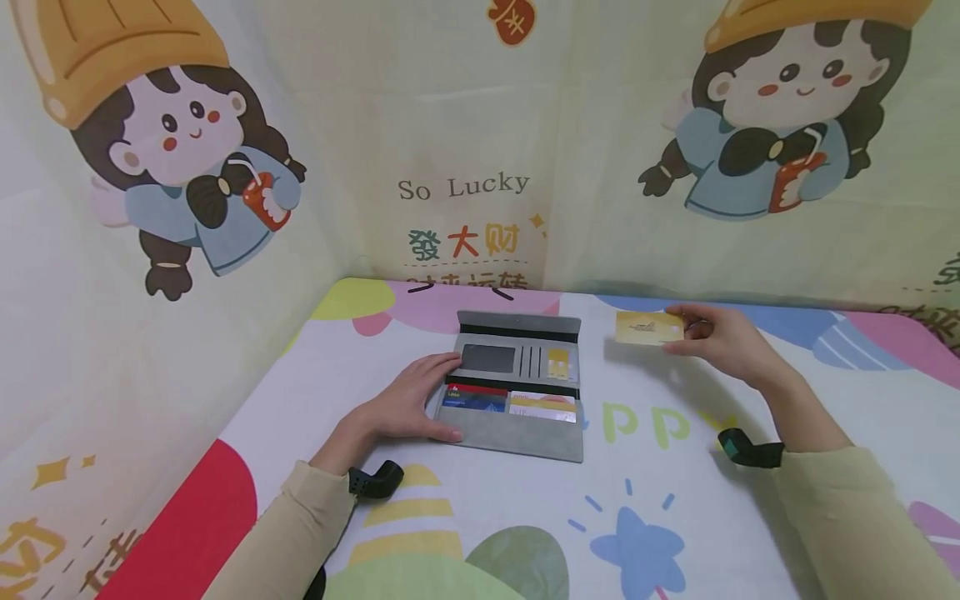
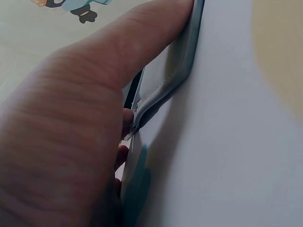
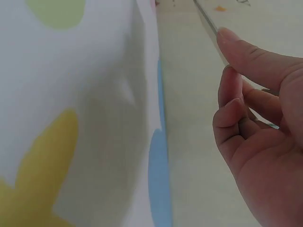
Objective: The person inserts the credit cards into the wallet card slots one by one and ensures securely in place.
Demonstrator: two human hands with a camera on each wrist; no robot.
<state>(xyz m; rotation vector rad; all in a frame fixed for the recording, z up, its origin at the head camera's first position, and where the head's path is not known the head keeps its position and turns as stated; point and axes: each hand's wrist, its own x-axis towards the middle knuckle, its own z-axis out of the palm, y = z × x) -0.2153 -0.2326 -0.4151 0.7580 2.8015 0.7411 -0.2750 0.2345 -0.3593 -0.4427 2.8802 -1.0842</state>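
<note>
A grey wallet [image 1: 517, 437] lies unfolded on the table in the head view. Its lower pocket holds a red-and-blue card [image 1: 476, 398] and a white-and-orange card [image 1: 542, 406]; a yellow card [image 1: 558, 364] shows in the upper right section. Along the wallet's left side rests my left hand [image 1: 408, 400], its fingers extended and the thumb on the lower flap. The left wrist view shows that thumb against the wallet's edge. To the right, my right hand [image 1: 720, 337] pinches a gold card [image 1: 647, 327] by its right end, above the table. The right wrist view shows this card edge-on.
A patterned cloth [image 1: 630, 517] covers the table. Behind it hangs a printed curtain [image 1: 465, 108], which also runs down the left side. Each wrist wears a small black camera mount, one on the left [image 1: 377, 481] and another on the right [image 1: 750, 450].
</note>
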